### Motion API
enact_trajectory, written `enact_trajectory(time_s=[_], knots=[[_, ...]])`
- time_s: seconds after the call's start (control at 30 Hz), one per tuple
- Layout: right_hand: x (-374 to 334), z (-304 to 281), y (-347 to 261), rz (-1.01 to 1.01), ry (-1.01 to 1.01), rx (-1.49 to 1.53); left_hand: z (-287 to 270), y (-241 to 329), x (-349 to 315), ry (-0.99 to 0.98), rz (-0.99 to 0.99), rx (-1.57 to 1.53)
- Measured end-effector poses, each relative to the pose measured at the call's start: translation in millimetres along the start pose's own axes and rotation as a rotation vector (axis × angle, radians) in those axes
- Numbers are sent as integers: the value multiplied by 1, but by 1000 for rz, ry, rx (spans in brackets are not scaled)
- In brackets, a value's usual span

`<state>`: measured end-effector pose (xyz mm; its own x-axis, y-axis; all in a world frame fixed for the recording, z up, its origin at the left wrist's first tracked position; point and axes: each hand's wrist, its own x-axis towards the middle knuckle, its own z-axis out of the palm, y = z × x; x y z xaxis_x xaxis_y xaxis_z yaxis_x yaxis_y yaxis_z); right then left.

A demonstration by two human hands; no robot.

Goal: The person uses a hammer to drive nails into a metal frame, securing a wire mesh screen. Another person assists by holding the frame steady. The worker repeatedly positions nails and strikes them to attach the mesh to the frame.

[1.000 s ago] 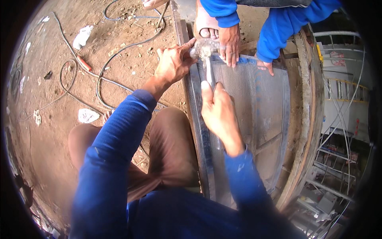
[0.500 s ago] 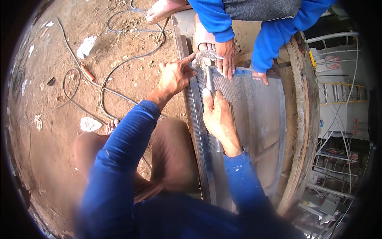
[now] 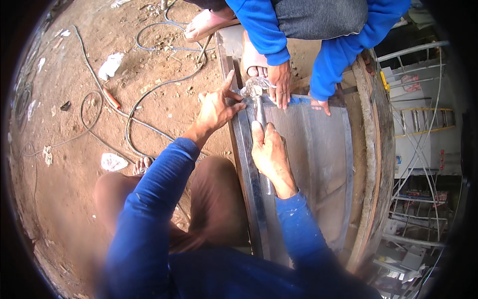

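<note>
Your right hand (image 3: 271,152) is wrapped round the handle of a hammer (image 3: 259,107), fingers curled shut on it, thumb laid up along the shaft. Hammer head sits at the top left corner of the sheet (image 3: 308,159), right at the edge strip. The head is blurred, so can't tell if it touches the metal.

Your left hand (image 3: 216,107) is flat on the sheet's left edge just beside the hammer head. Fingers spread, thumb pointing up, nothing pinched. Fingertips press the folded edge strip (image 3: 249,169) that runs down the sheet's left side.

The sheet is a curved, ribbed grey metal panel lying on the ground inside a wooden frame (image 3: 371,164) that bows round its right side.

A second person in blue sleeves crouches at the top end. One hand (image 3: 280,84) presses down on the sheet's top edge right next to the hammer head, the other (image 3: 318,103) holds the same edge further right. Their bare foot (image 3: 254,59) rests just above the sheet.

Dirt floor to your left carries a cable (image 3: 149,94) in loops, a red-handled tool (image 3: 112,98), and scraps of white paper (image 3: 110,65). Your knees are below your left arm, blurred.
</note>
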<state>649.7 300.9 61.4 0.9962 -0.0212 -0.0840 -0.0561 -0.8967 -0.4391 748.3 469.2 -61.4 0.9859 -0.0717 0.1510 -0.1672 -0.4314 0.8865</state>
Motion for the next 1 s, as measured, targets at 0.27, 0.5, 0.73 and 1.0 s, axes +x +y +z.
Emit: enact_trajectory(time_s=[0.27, 0.5, 0.73, 1.0], knots=[[-1, -1, -1, -25, 13, -2, 7, 3, -6, 49, -20, -47], [0, -1, 2, -1, 4, -11, 7, 13, 2, -5, -91, -24], [0, -4, 2, 64, -32, 158, 19, -4, -3, 131, 91, 65], [-3, -26, -6, -39, 5, 114, 34, -19, 1, 146, 125, 107]])
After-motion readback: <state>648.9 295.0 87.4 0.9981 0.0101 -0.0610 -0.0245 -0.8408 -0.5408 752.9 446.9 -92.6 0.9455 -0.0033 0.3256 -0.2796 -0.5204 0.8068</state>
